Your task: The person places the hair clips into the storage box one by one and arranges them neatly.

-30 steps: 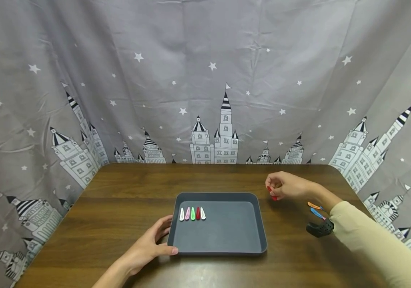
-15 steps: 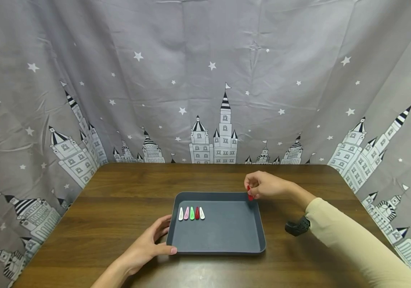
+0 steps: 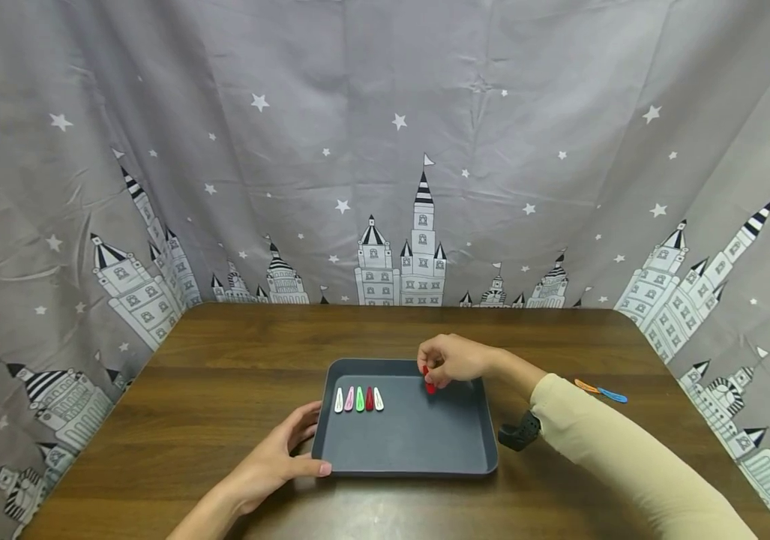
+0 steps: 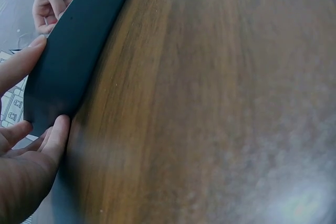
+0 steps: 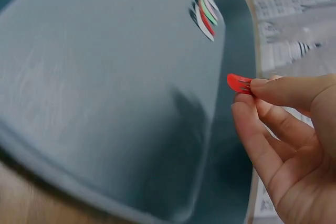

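In the head view my right hand [image 3: 455,358] pinches a red snap hair clip [image 3: 429,381] between thumb and fingertips, above the right back part of a dark grey tray [image 3: 425,474]. The right wrist view shows the same red clip [image 5: 240,83] jutting from the fingertips, apart from the tray floor. My left hand [image 3: 277,459] grips the tray at its front left corner, thumb at the corner and fingers along the left wall. Inside the tray lies a row of several clips: white [image 3: 339,400], pink [image 3: 349,400], green [image 3: 360,400], dark red [image 3: 369,400] and white [image 3: 379,400].
An orange clip [image 3: 585,385] and a blue clip [image 3: 612,395] lie on the wooden table [image 3: 243,352] right of the tray, beyond the right forearm. A black wrist device [image 3: 519,432] sits under that sleeve. A grey curtain [image 3: 385,150] hangs behind the table.
My right hand has carried the red hair clip leftward from the table's right side to over the tray. The left hand stays at the tray corner.
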Tool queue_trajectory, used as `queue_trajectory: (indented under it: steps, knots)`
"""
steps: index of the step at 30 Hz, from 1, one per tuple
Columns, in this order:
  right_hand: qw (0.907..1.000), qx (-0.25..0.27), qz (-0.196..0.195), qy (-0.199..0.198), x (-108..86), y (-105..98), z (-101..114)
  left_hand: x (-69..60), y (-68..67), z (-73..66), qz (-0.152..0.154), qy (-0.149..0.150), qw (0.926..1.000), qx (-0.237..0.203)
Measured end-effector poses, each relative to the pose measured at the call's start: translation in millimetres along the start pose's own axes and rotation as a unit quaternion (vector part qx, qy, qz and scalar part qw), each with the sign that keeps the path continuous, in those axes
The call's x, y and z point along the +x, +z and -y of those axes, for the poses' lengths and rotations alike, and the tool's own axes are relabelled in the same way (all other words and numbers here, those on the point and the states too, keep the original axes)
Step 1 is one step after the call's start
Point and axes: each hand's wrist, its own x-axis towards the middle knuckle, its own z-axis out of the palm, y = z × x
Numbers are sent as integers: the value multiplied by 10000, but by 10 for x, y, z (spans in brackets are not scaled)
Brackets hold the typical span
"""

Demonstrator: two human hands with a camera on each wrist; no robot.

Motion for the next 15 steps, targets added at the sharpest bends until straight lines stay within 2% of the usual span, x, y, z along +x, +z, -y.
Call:
queue_trajectory:
  steps: [3, 9, 15]
  knots:
    - [9999, -102, -5, 0, 95, 104, 23, 19, 2, -5, 28, 46, 10000, -5]
    - [9989, -384, 208, -162, 306, 320, 70, -24, -25, 9, 22, -22, 10000, 29]
    - [9967, -743, 262, -185, 410, 370, 74, 19, -18, -17, 27, -13, 10000, -6]
